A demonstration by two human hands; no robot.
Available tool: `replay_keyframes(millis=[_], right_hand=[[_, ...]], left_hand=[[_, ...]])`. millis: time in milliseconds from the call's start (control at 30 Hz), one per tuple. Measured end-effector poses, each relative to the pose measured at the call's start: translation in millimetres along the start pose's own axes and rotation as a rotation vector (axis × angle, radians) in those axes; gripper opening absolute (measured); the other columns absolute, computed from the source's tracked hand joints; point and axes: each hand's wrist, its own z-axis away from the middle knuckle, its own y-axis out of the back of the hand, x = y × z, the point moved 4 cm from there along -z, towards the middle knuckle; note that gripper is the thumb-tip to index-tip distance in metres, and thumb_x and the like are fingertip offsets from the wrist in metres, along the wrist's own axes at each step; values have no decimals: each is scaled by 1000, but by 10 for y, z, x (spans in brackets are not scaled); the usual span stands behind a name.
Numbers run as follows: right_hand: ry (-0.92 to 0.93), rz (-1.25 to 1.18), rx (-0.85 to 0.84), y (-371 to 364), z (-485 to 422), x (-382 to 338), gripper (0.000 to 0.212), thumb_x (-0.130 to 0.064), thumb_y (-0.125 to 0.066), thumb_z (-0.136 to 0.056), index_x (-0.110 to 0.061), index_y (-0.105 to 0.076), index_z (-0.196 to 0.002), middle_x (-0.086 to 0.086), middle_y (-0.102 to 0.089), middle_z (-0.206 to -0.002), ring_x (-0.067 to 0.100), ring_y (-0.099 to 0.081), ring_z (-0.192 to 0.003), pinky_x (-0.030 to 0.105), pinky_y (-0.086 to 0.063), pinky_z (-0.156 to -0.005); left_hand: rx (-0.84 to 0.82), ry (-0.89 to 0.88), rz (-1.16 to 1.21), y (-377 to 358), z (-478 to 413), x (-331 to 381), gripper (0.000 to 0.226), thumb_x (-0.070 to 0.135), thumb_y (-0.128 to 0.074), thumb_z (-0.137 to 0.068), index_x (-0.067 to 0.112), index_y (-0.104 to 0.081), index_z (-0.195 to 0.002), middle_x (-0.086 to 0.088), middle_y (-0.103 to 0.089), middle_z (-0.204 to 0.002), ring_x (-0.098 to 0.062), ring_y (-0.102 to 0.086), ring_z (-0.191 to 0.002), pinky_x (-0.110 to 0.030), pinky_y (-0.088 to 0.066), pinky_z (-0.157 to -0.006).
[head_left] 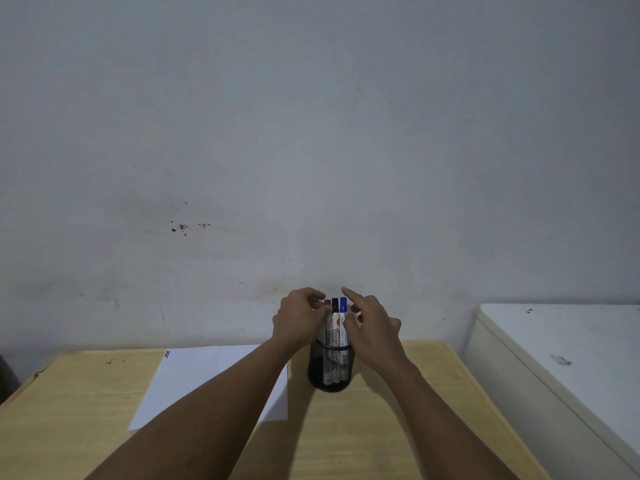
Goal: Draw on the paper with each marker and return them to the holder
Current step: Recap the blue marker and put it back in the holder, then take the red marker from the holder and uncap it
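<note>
A black mesh holder (330,370) stands on the wooden table (69,403) near the wall. Three white markers stand upright in it: one with a red cap (327,302), one with a black cap (335,304) and one with a blue cap (343,304). My left hand (299,320) is at the left of the markers, thumb and fingers pinched around the top of the red-capped marker. My right hand (372,327) hovers at the right of the blue-capped marker with its fingers spread and the index finger raised. A white paper (207,379) lies left of the holder, with short dark lines at its far left corner.
A pale wall rises right behind the table. A white cabinet or appliance top (561,355) stands to the right, close beside the table's right edge. My left forearm crosses over the paper's right part.
</note>
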Motion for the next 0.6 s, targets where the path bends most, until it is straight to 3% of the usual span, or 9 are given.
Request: replay_keyframes(millis=[133,267,333,400,467,500,533,600], right_hand=[[-23,-65,71,78,31,-23,50,-30,-51,-103,-39,-42,-151,-9,-54,-115,8,-56,-109,37,-23,-103],[-42,-187,249,222,119,-154,43,-48,-51,-102,-33,-52,-142,-9,-61,-106,11,-58,-104,34,-20,-99],[-33,-248,260,250,174,-292,42,-52,-52,-99,-30,-58,-135,-11,-63,-102,10,-59,-103,35,-23,-101],[-67,-339,223,281,199,-451,40,-54,-54,-98,-28,-64,-127,-15,-65,-97,2,-62,-95,37,-29,-104],[-103,-483,155,321,226,-650,39,-54,-59,-96,-24,-70,-118,-11,-70,-92,-3,-65,-79,31,-42,-95],[-111,-590,111,333,245,-757,36,-50,-63,-95,-20,-73,-113,0,-73,-90,1,-64,-73,26,-49,-84],[-123,-707,79,346,261,-858,30,-44,-66,-95,-17,-74,-106,10,-75,-89,8,-64,-73,22,-51,-73],[-179,-939,65,387,304,-1024,18,-29,-72,-94,-13,-76,-98,12,-77,-85,16,-64,-75,24,-49,-63]], left_hand=[[38,0,61,40,-2,64,31,32,-68,-90,23,-67,-119,-3,-75,-104,-21,-69,-95,-52,-57,-88],[121,-25,102,332,6,215,23,33,-66,-90,30,-71,-112,5,-72,-103,-18,-66,-100,-53,-51,-97],[167,-13,202,592,34,326,20,29,-67,-90,28,-72,-109,5,-72,-104,-17,-65,-101,-51,-50,-98],[200,39,392,876,107,447,20,22,-68,-91,20,-73,-110,-1,-72,-108,-16,-64,-97,-42,-52,-95],[219,121,598,1131,218,539,18,18,-70,-91,14,-73,-108,-4,-71,-104,-17,-60,-91,-32,-47,-81],[219,164,669,1235,286,567,17,19,-70,-90,13,-73,-107,-2,-71,-99,-18,-58,-90,-31,-44,-75],[214,200,707,1328,356,583,18,21,-72,-90,13,-73,-106,0,-70,-94,-20,-57,-90,-31,-42,-69],[197,232,716,1483,490,568,21,28,-76,-87,16,-74,-104,4,-72,-94,-19,-59,-90,-32,-38,-64]])
